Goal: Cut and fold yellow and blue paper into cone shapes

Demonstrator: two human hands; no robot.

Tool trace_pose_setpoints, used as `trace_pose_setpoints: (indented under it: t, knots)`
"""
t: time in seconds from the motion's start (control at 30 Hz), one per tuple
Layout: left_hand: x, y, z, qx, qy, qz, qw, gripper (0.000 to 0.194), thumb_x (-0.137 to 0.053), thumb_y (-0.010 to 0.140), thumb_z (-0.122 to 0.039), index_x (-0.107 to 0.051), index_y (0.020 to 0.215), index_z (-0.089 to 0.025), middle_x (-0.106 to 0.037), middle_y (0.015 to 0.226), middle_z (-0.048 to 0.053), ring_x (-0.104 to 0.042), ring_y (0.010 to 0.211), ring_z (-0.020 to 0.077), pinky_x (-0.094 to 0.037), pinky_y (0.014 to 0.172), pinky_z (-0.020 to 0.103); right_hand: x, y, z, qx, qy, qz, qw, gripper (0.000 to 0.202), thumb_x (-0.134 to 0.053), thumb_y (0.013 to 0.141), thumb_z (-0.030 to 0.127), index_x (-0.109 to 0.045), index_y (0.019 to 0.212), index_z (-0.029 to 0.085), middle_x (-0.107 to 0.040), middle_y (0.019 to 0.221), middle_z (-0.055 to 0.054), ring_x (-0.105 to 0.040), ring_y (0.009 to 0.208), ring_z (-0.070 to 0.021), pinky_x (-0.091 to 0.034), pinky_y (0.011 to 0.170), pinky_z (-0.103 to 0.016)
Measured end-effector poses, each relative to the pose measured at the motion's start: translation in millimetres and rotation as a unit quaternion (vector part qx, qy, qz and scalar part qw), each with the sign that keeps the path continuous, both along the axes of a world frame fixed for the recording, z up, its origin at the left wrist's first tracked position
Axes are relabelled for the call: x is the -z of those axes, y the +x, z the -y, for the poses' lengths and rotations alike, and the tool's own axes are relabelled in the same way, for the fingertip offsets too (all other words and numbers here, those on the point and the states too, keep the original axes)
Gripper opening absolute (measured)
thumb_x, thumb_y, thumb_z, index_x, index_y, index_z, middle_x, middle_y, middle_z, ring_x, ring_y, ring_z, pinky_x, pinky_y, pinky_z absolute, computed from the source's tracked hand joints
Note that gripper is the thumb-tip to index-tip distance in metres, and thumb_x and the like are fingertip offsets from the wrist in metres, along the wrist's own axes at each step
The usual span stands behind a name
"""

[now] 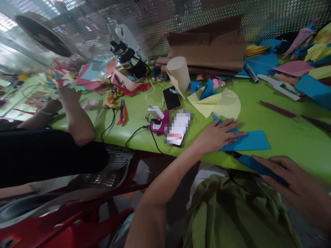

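Folded blue paper (254,140) lies near the front edge of the green table. My left hand (217,136) presses flat on its left part, fingers spread. My right hand (289,175) is wrapped round the blue handle of a cutter-like tool (258,167), whose dark blade points left, at the paper's lower edge. Whether the blade touches the paper cannot be made out. Pale yellow paper pieces (227,103) and a small folded blue piece (207,90) lie beyond my left hand.
Left of my hands are a lit phone (179,127), a dark phone (172,98), a purple power socket (160,127) with cables and orange pliers (121,112). Another person's arm (79,117) rests at the left. Brown paper (207,48), a paper roll (179,74) and pens stand or lie behind.
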State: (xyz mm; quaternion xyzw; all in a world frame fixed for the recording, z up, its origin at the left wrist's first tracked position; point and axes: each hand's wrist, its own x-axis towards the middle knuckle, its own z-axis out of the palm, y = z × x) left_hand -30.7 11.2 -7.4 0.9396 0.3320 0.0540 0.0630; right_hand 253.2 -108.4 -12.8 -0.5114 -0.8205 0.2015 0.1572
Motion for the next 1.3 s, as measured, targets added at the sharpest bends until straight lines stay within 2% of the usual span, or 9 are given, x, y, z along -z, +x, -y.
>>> trace_pose_setpoints:
  t: [0.13, 0.33, 0.53, 0.73, 0.87, 0.97, 1.1, 1.2, 1.3]
  knots:
    - [0.5, 0.0, 0.4, -0.002, 0.0, 0.002, 1.0, 0.048, -0.031, 0.11, -0.042, -0.042, 0.157, -0.039, -0.033, 0.17, -0.004, -0.025, 0.159, 0.0231, -0.019, 0.127, 0.048, 0.6, -4.1, -0.5, 0.004, -0.01, 0.008, 1.0, 0.047, -0.049, 0.1, 0.053, -0.061, 0.143, 0.041, -0.066, 0.117, -0.008, -0.072, 0.096, -0.0286, -0.062, 0.077, -0.042]
    - [1.0, -0.5, 0.4, 0.001, 0.015, 0.0, 1.0, 0.049, -0.031, 0.11, -0.042, -0.041, 0.157, -0.04, -0.032, 0.17, -0.005, -0.025, 0.159, 0.023, -0.02, 0.126, 0.047, -1.4, -4.7, -1.3, 0.003, -0.008, -0.002, 1.0, 0.047, -0.049, 0.098, 0.056, -0.063, 0.141, 0.042, -0.066, 0.114, -0.008, -0.073, 0.096, -0.0287, -0.063, 0.072, -0.041]
    - [0.2, -0.7, 0.6, 0.001, 0.016, -0.006, 1.0, 0.049, -0.031, 0.11, -0.041, -0.04, 0.158, -0.039, -0.032, 0.17, -0.005, -0.025, 0.159, 0.0229, -0.02, 0.126, 0.048, -1.6, -4.8, -2.8, -0.004, -0.018, -0.007, 1.0, 0.048, -0.05, 0.099, 0.054, -0.062, 0.143, 0.04, -0.066, 0.116, -0.009, -0.072, 0.099, -0.0298, -0.063, 0.078, -0.045]
    - [3.4, -2.2, -0.5, 0.003, 0.009, 0.017, 1.0, 0.048, -0.032, 0.11, -0.041, -0.042, 0.156, -0.039, -0.034, 0.169, -0.004, -0.025, 0.159, 0.023, -0.02, 0.127, 0.049, -3.3, 3.9, 2.1, -0.033, -0.066, -0.031, 0.997, 0.047, -0.055, 0.097, 0.052, -0.058, 0.143, 0.051, -0.066, 0.119, -0.006, -0.071, 0.101, -0.0286, -0.062, 0.08, -0.042]
    - [1.1, -2.9, 1.4, -0.003, -0.02, 0.048, 0.999, 0.047, -0.037, 0.108, -0.042, -0.045, 0.155, -0.037, -0.036, 0.168, -0.001, -0.03, 0.157, 0.0227, -0.026, 0.125, 0.048, -15.4, 29.8, -5.1, 0.012, -0.048, -0.061, 0.997, 0.049, -0.057, 0.098, 0.046, -0.055, 0.146, 0.049, -0.062, 0.118, -0.005, -0.068, 0.104, -0.026, -0.059, 0.082, -0.036]
    - [-2.4, -3.2, 0.4, -0.028, -0.049, 0.059, 0.997, 0.05, -0.044, 0.106, -0.043, -0.046, 0.155, -0.031, -0.039, 0.166, 0.003, -0.034, 0.155, 0.0236, -0.022, 0.127, 0.05, -29.5, 63.6, -25.4, 0.07, 0.032, -0.041, 0.996, 0.048, -0.057, 0.099, 0.043, -0.056, 0.147, 0.042, -0.061, 0.117, -0.006, -0.064, 0.108, -0.0255, -0.053, 0.091, -0.037]
    - [-14.4, -2.8, -1.1, -0.032, -0.066, 0.046, 0.996, 0.054, -0.049, 0.103, -0.05, -0.049, 0.153, -0.029, -0.044, 0.164, 0.007, -0.036, 0.154, 0.0268, -0.017, 0.128, 0.054, -45.1, 113.7, -66.2, 0.181, 0.145, 0.056, 0.971, 0.047, -0.053, 0.101, 0.043, -0.062, 0.144, 0.026, -0.063, 0.115, -0.011, -0.062, 0.109, -0.0282, -0.048, 0.095, -0.039]
    - [-25.7, -1.9, -0.1, -0.031, -0.062, 0.031, 0.997, 0.055, -0.057, 0.099, -0.05, -0.052, 0.149, -0.029, -0.048, 0.161, 0.008, -0.044, 0.149, 0.028, -0.015, 0.128, 0.056, -47.0, 142.0, -100.2, 0.173, 0.145, 0.14, 0.964, 0.051, -0.051, 0.102, 0.043, -0.062, 0.146, 0.02, -0.063, 0.112, -0.014, -0.061, 0.106, -0.0296, -0.046, 0.093, -0.04]
    - [-33.0, 0.0, -1.1, -0.04, -0.049, 0.018, 0.998, 0.054, -0.066, 0.093, -0.048, -0.058, 0.143, -0.03, -0.056, 0.154, 0.008, -0.051, 0.141, 0.0294, -0.017, 0.125, 0.056, -42.4, 159.5, -128.6, 0.173, 0.14, 0.196, 0.955, 0.049, -0.051, 0.102, 0.041, -0.063, 0.145, 0.02, -0.065, 0.114, -0.015, -0.061, 0.108, -0.0299, -0.045, 0.09, -0.04]
